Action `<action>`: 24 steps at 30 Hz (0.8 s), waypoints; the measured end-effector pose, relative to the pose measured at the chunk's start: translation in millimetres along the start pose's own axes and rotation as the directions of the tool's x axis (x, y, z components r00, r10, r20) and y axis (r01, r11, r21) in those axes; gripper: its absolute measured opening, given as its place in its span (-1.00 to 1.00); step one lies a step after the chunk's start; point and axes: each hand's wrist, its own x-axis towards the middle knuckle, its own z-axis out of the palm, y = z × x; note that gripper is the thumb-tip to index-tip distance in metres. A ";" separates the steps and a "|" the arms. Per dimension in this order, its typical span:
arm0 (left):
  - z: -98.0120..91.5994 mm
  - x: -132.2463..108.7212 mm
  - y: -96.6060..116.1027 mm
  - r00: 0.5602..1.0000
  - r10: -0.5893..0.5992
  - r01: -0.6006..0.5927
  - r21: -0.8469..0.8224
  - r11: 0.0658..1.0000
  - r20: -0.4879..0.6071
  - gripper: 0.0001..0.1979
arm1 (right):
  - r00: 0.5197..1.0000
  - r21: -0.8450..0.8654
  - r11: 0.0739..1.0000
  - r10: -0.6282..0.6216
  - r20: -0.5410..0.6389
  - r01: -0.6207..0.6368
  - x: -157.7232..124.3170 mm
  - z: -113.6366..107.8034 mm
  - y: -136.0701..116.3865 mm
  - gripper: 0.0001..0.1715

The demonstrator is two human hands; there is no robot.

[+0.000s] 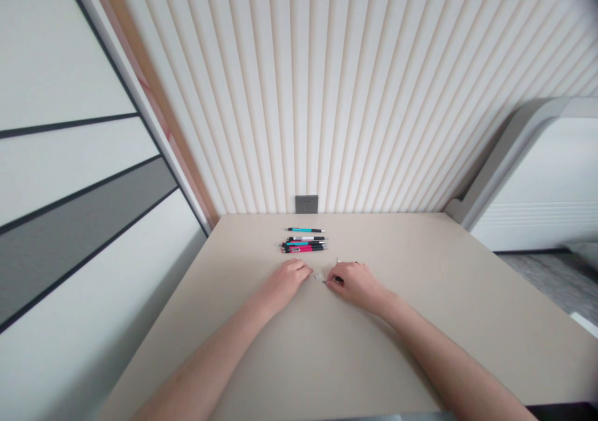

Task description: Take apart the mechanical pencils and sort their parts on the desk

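My right hand (pixel 354 281) is closed around a pen (pixel 339 279); its black grip shows between the fingers and a small silvery tip points left, while the rest is hidden by the hand. Opposite it, my left hand (pixel 292 276) rests low over the table with its fingers drawn together; whatever they pinch, if anything, is too small to make out. Between the two hands lies a small clear piece (pixel 319 277), close to the left fingertips. Just beyond the hands is a group of pens (pixel 304 245) in red, white, blue and black, lying side by side.
A single blue and black pen (pixel 306 230) lies farther back, apart from the group. The beige table (pixel 261 371) meets a ribbed wall with a dark socket (pixel 306 204). White panels (pixel 60 271) rise at the left, and a grey-edged headboard (pixel 486 165) stands at the right.
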 end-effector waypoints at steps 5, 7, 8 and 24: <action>-0.2 0.4 -0.7 1.000 -0.005 0.005 0.020 1.000 0.014 -0.83 | 0.974 0.001 0.976 0.218 -0.060 -0.218 2.0 -7.1 6.9 -0.74; -2.2 0.7 0.6 1.000 -0.006 0.006 0.027 1.000 0.019 -0.85 | 0.953 -0.004 0.955 0.295 -0.072 -0.296 2.8 -8.6 10.8 -0.74; -3.6 0.7 1.6 1.000 -0.007 0.007 0.030 1.000 0.020 -0.86 | 0.945 -0.006 0.947 0.320 -0.065 -0.321 3.1 -8.8 12.3 -0.74; -25.3 -12.4 -4.6 0.986 -0.007 0.015 0.042 0.999 -0.169 -0.82 | 0.960 0.016 0.961 0.277 0.030 -0.277 -1.4 -9.1 15.3 -0.68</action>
